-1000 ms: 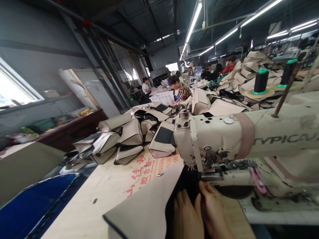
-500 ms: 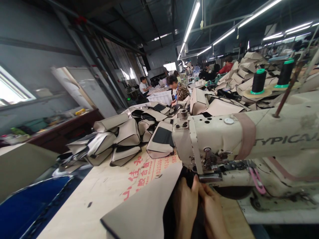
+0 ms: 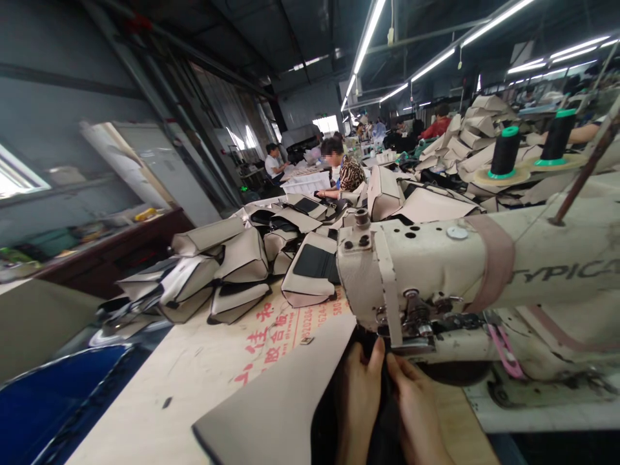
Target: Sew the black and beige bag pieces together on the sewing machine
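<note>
A beige bag piece with black lining [image 3: 281,400] lies across the wooden board, its upper end under the head of a cream sewing machine [image 3: 416,271]. My left hand [image 3: 361,394] grips the black part just below the needle area, thumb pointing up. Close on its right, my right hand [image 3: 416,400] pinches the edge of the same piece, fingers pressed together. The needle and the stitching point are hidden behind the machine head and too dark to make out.
Beige bags [image 3: 242,255] are heaped behind the wooden board [image 3: 145,400]. A blue bin [image 3: 62,394] stands at the left. Two black thread spools [image 3: 504,155] rise behind the machine. Several people sit further back, one in a patterned top [image 3: 351,174].
The view has shifted slightly, so the machine appears further right. My right thumb and fingers have moved a little away from my left thumb. Both hands stay on the piece.
</note>
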{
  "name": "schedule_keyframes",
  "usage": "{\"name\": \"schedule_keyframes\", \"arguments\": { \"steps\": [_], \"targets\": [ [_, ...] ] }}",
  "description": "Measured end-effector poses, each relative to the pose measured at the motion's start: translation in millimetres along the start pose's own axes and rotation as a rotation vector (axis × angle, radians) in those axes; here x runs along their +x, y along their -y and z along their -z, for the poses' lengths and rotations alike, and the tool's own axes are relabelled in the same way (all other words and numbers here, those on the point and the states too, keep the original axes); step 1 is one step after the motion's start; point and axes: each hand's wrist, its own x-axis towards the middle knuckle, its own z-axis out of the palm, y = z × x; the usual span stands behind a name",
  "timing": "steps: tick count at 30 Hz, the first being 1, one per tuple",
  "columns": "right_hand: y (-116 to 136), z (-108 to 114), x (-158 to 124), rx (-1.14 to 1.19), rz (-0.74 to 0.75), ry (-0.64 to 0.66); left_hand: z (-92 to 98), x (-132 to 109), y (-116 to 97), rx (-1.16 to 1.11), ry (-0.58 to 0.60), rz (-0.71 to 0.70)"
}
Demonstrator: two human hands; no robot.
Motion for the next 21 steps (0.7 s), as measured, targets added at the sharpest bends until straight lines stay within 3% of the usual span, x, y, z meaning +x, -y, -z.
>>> {"name": "schedule_keyframes", "arguments": {
  "steps": [8, 21],
  "targets": [
    [1.8, 0.8, 0.8, 0.018, -0.057, -0.023, 3.4, 1.3, 4.5, -0.076, 0.082, 0.001],
    [-4.3, 12.4, 3.8, -0.170, 0.008, -0.063, 0.1, -0.6, 2.2, -0.115, 0.017, 0.069]
  ]
}}
